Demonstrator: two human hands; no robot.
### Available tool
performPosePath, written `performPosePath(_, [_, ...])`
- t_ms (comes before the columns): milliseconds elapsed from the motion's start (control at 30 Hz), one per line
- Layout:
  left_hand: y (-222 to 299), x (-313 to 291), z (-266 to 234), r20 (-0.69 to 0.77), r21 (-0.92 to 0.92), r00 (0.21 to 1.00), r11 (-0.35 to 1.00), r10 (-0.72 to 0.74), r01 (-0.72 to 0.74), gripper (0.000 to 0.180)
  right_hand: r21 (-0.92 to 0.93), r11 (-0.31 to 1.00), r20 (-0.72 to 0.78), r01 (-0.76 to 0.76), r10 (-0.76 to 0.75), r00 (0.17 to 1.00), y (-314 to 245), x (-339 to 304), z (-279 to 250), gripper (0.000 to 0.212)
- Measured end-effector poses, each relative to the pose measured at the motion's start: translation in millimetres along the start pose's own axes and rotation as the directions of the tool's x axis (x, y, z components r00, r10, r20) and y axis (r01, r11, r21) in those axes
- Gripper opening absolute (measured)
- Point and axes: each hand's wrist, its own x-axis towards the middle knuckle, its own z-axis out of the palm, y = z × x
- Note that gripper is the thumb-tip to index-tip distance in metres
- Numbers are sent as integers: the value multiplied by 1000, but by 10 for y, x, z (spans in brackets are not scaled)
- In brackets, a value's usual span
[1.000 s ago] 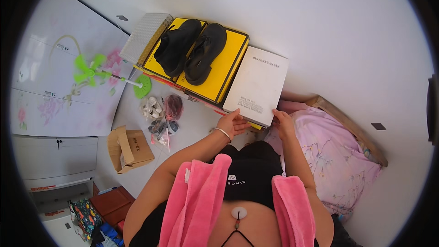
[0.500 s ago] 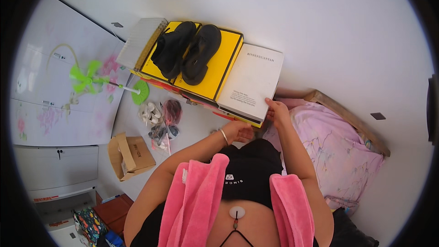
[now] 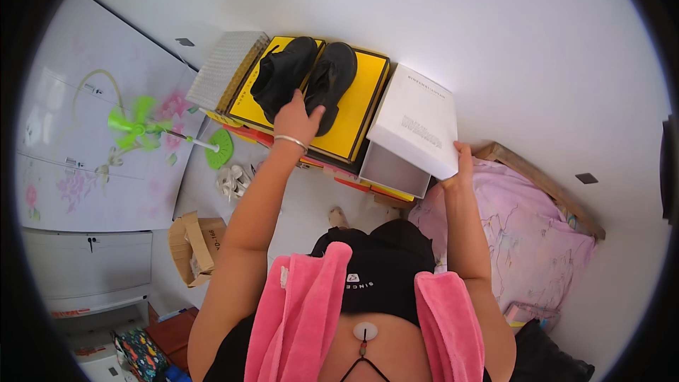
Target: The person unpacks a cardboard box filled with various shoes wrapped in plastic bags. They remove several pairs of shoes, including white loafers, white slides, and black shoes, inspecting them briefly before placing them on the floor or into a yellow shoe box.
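My right hand [image 3: 458, 168] grips the near right corner of a white box lid [image 3: 419, 117]. The lid is tilted, its near side raised off the white box [image 3: 395, 170] beneath, so part of the pale interior shows. My left hand [image 3: 298, 124] reaches to the near ends of two black shoes, thumb and forefinger spread and touching or just over them; its other fingers are partly hidden. The left black shoe [image 3: 284, 74] and the right black shoe [image 3: 332, 78] lie side by side on yellow boxes [image 3: 357, 110].
A silvery padded packet [image 3: 225, 64] lies left of the yellow boxes. On the floor are a light pair of shoes [image 3: 233, 182], an opened cardboard carton [image 3: 209, 237] and a green fan [image 3: 221, 148]. A bed with a pink sheet [image 3: 513, 223] stands at the right, against the wall.
My left hand has moved from the white box's front edge up and left to the black shoes. The right hand has lifted the lid's near side, which was flat on the box.
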Motion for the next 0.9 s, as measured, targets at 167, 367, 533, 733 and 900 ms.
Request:
performPosePath(167, [-280, 220, -13, -215, -55, 951, 969, 223, -240, 27, 124, 989, 29, -86, 83, 996, -339, -127, -81, 51])
performPosePath(367, [101, -214, -274, 49, -703, 998, 711, 31, 12, 29, 176, 981, 121, -83, 62, 991, -548, -410, -323, 47])
performPosePath(533, [280, -724, 236, 273, -821, 958, 540, 83, 187, 30, 201, 979, 99, 12, -33, 995, -592, -565, -475, 45])
performPosePath(733, [475, -1129, 925, 617, -783, 787, 99, 7, 614, 24, 153, 972, -51, 178, -173, 984, -725, -797, -971, 46])
performPosePath(900, [398, -1219, 1080, 684, -725, 730, 105, -10, 681, 24, 78, 959, -199, 271, -252, 947, -858, -1030, -1903, 48])
